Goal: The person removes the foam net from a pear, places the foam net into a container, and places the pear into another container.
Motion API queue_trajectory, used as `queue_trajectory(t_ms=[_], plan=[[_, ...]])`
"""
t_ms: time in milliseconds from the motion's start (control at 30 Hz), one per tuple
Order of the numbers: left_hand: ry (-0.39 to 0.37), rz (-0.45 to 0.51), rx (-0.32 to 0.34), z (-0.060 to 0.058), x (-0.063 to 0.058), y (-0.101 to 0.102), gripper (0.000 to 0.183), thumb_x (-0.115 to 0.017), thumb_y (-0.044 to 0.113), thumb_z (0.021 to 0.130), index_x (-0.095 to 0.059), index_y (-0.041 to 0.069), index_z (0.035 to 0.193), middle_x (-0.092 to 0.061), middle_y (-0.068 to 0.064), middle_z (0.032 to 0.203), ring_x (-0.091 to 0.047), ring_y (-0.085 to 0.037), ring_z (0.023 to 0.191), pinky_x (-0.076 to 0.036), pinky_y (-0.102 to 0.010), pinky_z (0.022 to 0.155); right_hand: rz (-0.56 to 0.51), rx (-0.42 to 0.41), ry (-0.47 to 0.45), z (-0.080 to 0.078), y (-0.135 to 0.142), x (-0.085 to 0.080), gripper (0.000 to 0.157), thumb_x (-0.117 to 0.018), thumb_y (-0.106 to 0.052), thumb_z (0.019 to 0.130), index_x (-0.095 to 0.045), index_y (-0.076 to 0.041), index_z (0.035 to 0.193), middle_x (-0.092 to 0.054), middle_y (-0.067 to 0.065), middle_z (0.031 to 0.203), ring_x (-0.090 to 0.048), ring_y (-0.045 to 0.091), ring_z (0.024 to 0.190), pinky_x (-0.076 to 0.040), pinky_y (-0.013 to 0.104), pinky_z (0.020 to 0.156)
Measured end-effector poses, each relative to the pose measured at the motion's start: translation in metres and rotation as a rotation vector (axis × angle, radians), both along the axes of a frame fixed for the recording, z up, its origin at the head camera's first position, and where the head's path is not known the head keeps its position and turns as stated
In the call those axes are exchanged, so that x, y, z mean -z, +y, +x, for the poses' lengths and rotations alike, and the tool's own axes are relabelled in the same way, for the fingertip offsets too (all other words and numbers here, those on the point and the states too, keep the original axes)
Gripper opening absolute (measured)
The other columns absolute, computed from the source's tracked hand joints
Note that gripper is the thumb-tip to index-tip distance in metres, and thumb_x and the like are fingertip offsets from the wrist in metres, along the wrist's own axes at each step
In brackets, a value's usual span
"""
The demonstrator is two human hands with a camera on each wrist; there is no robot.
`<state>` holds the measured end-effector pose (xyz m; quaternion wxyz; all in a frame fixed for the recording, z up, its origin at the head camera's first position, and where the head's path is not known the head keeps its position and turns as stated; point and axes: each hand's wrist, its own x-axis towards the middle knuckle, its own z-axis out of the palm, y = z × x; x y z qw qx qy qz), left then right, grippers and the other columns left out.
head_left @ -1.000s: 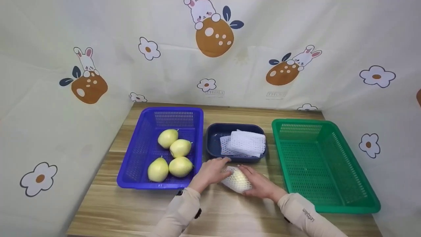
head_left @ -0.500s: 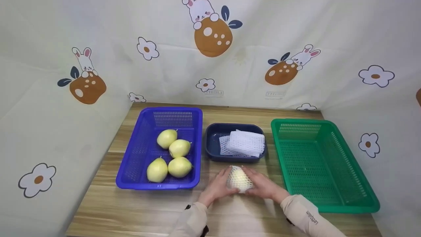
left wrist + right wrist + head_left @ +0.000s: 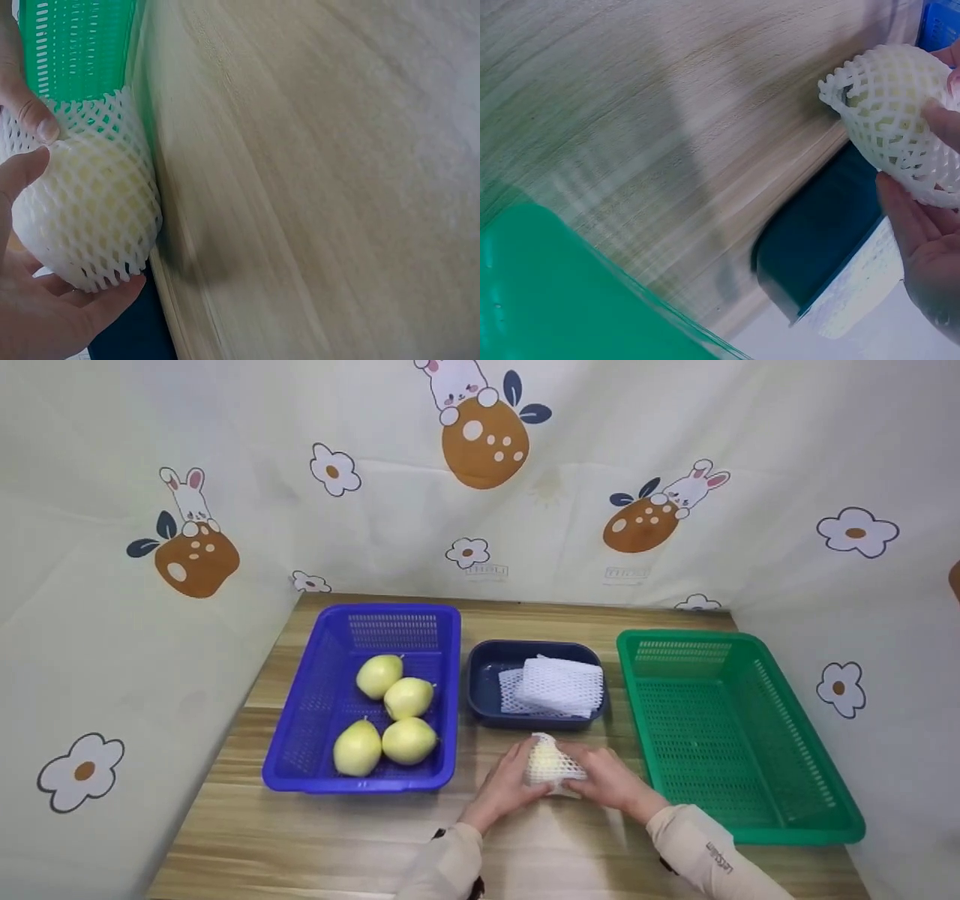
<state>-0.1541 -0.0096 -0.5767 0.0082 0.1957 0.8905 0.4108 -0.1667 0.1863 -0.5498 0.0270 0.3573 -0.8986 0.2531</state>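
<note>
A pale yellow pear sits inside a white foam net sleeve, between both hands near the front middle of the table. My left hand grips it from the left, thumb on the near side and fingers curled round the far side. From the right, my right hand holds the same wrapped pear between thumb and fingers. In the left wrist view the sleeve's open end stretches beyond the fruit. The right wrist view shows the mesh bunched at its other end.
Several bare pears lie in a blue basket on the left. Behind the hands stands a dark blue tray with folded foam nets. A green basket stands on the right. Patterned cloth hangs round the table.
My left hand has come down from the pear's upper left to its near left side and now grips it. The wrapped pear has turned between the hands, its sleeve end pointing away.
</note>
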Motion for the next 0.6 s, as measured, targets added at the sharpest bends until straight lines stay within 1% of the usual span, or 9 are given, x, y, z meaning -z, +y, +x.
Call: queue_trajectory(t_ms=[67, 167, 267, 300, 433, 600], plan=[[0.003, -0.016, -0.008, 0.0004, -0.0009, 0.0004, 0.075, -0.071, 0.03, 0.072, -0.035, 0.003, 0.132, -0.045, -0.016, 0.123, -0.045, -0.031, 0.109, -0.035, -0.041, 0.09, 0.021, -0.003, -0.018, 0.0001, -0.0007, 0.0021, 0.066, -0.075, -0.017, 0.068, -0.045, 0.002, 0.124, -0.051, 0.018, 0.117, -0.051, 0.029, 0.101, -0.043, 0.042, 0.08], [0.011, -0.042, -0.007, 0.001, -0.002, 0.0007, 0.074, -0.071, 0.029, 0.072, -0.035, 0.003, 0.131, -0.045, -0.016, 0.124, -0.045, -0.031, 0.11, -0.036, -0.041, 0.089, 0.047, -0.022, -0.079, 0.0011, -0.003, 0.0043, 0.079, -0.075, -0.016, 0.068, -0.032, 0.003, 0.132, -0.038, 0.024, 0.127, -0.041, 0.035, 0.112, -0.037, 0.045, 0.087], [0.025, -0.06, -0.002, 0.0009, -0.0026, 0.001, 0.073, -0.07, 0.03, 0.073, -0.035, 0.004, 0.132, -0.044, -0.016, 0.125, -0.044, -0.03, 0.111, -0.036, -0.041, 0.089, 0.041, -0.034, -0.109, 0.0021, -0.0053, 0.0057, 0.081, -0.073, -0.013, 0.071, -0.026, 0.004, 0.135, -0.032, 0.027, 0.131, -0.035, 0.037, 0.117, -0.033, 0.046, 0.091], [0.025, -0.062, -0.001, 0.0007, -0.0025, 0.0012, 0.073, -0.07, 0.03, 0.073, -0.035, 0.004, 0.132, -0.044, -0.016, 0.125, -0.043, -0.03, 0.111, -0.036, -0.041, 0.09, 0.033, -0.032, -0.109, 0.0025, -0.0059, 0.0056, 0.08, -0.072, -0.014, 0.072, -0.026, 0.004, 0.135, -0.033, 0.027, 0.131, -0.035, 0.036, 0.117, -0.033, 0.047, 0.091], [0.018, -0.06, -0.009, 0.0, -0.001, 0.0006, 0.074, -0.07, 0.032, 0.073, -0.035, 0.005, 0.132, -0.044, -0.016, 0.125, -0.044, -0.031, 0.11, -0.036, -0.042, 0.089, 0.013, -0.023, -0.049, 0.0026, -0.0069, 0.0059, 0.072, -0.071, -0.018, 0.074, -0.033, 0.002, 0.133, -0.042, 0.024, 0.125, -0.042, 0.035, 0.112, -0.036, 0.047, 0.087], [-0.011, -0.016, -0.022, 0.0, 0.0009, -0.0012, 0.079, -0.07, 0.034, 0.073, -0.031, 0.004, 0.134, -0.044, -0.019, 0.124, -0.044, -0.032, 0.11, -0.035, -0.043, 0.09, -0.018, 0.001, 0.03, 0.0026, -0.0052, 0.0066, 0.061, -0.072, -0.02, 0.073, -0.046, 0.001, 0.125, -0.051, 0.02, 0.117, -0.051, 0.032, 0.103, -0.042, 0.042, 0.082]])
